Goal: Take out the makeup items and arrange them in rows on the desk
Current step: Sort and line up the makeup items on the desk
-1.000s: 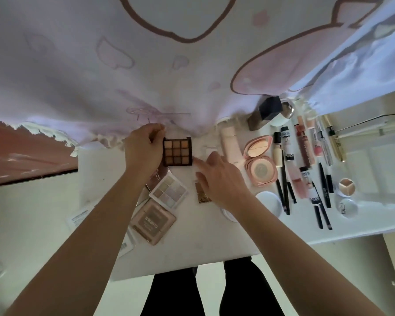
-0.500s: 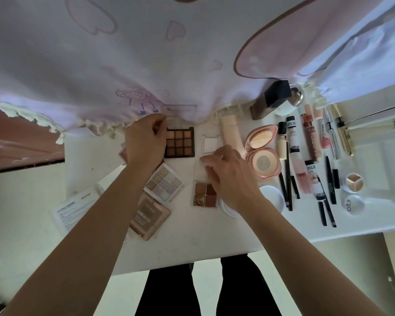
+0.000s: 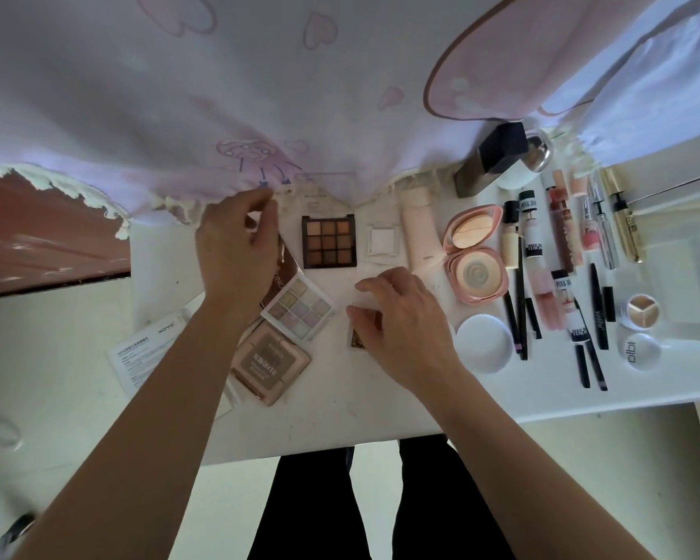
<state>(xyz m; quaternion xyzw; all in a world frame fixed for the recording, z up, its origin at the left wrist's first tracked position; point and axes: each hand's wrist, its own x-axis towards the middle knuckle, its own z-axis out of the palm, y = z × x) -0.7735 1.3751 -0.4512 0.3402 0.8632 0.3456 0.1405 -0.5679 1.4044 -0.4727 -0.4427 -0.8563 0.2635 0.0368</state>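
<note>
Landmark is the brown nine-pan palette [image 3: 329,241], lying flat and open near the far edge of the table [image 3: 340,414], just under the hem of the pink cloth [image 3: 259,95].

My left hand [image 3: 235,248] hovers just left of the palette, apart from it. Its fingers are loosely curled with the thumb out, and I see nothing in it. A brown packet [image 3: 285,272] lies partly under it.

My right hand [image 3: 409,325] is nearer to me than the palette and a bit right. Its fingers are curled down over a small dark palette [image 3: 357,340] that is mostly hidden. I cannot tell if I'm gripping it or only touching it.

- **Right of the palette, in a row:** white square compact [image 3: 382,240], pink tube [image 3: 420,232], open pink cushion compact [image 3: 475,256], then tubes and pencils further right.
- **Near-left of the palette:** pastel palette [image 3: 300,311], touching the brown packet.
- **Nearer me than the pastel palette:** beige compact [image 3: 269,361].
- **Far left:** paper leaflet [image 3: 146,353], at the table's edge.
- **Right of my right hand:** white round lid [image 3: 483,343].
</note>
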